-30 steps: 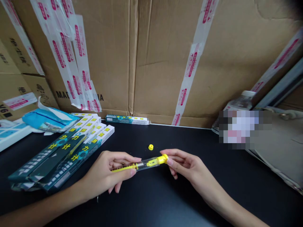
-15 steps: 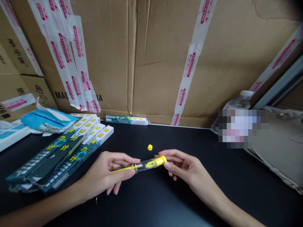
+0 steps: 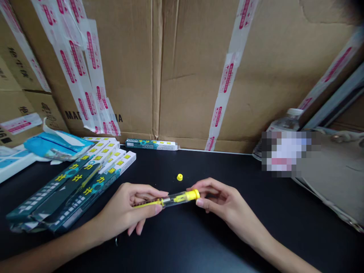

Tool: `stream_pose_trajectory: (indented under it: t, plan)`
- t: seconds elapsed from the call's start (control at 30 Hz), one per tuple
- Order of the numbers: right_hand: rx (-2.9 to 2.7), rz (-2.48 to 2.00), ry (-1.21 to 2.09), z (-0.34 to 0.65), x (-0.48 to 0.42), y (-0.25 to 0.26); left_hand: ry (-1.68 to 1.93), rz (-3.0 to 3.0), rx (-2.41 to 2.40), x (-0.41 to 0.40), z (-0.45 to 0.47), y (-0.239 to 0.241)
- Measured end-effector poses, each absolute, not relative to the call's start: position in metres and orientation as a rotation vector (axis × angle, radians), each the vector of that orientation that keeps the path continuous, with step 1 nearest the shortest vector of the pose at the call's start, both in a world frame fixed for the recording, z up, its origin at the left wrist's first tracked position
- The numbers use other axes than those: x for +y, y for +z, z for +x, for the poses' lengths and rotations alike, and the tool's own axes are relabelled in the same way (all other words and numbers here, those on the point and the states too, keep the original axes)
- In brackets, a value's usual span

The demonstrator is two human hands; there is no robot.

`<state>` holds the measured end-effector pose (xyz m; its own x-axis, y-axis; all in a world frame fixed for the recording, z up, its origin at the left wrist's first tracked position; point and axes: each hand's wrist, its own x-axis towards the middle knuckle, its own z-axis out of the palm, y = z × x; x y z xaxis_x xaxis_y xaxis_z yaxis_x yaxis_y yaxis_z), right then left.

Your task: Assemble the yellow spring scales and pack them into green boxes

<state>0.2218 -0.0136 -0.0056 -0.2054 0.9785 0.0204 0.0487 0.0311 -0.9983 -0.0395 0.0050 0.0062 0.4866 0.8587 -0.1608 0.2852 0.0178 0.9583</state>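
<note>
Both hands hold one slim tool, a yellow and clear utility knife [image 3: 173,198], level above the black table [image 3: 199,242]. My left hand [image 3: 129,210] is closed around its left half, thumb on top. My right hand [image 3: 218,201] pinches the yellow cap at its right end between thumb and fingertips. A small loose yellow cap [image 3: 179,177] lies on the table just behind the knife.
A row of dark green and white knife boxes [image 3: 76,185] lies at the left, one more box [image 3: 152,144] against the taped cardboard cartons [image 3: 184,76] at the back. A blue packet [image 3: 57,144] sits far left. A plastic bottle [image 3: 284,125] and flat cardboard [image 3: 330,178] lie at the right.
Both hands keep their grip on the knife and have barely shifted; the right fingers have adjusted slightly on the yellow end.
</note>
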Motion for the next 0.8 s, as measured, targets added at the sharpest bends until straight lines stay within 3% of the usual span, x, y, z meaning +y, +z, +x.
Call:
stream_pose_trajectory:
  t: [0.8]
  plan:
    - [-1.462,-1.185,1.352,0.2197,-0.0135,-0.0068,0.567,1.573,1.031,0.0031,-0.0394,0.0063]
